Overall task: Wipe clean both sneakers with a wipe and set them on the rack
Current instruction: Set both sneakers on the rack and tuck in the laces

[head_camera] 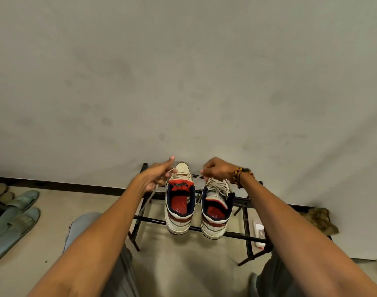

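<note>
Two white sneakers with red insoles stand side by side on the black metal rack point(236, 234), toes toward the wall. My left hand point(156, 175) pinches one end of the left sneaker's point(179, 205) lace, beside its toe. My right hand point(217, 169), with a beaded bracelet on its wrist, pinches the other end of that lace above the right sneaker's point(216, 213) toe. The lace is stretched between the two hands. No wipe shows in either hand.
A grey wall rises right behind the rack. A pair of pale green slippers point(13, 219) lies on the floor at the left. A white packet point(259, 232) lies under the rack's right side, and a crumpled brown rag point(320, 219) sits at its right end.
</note>
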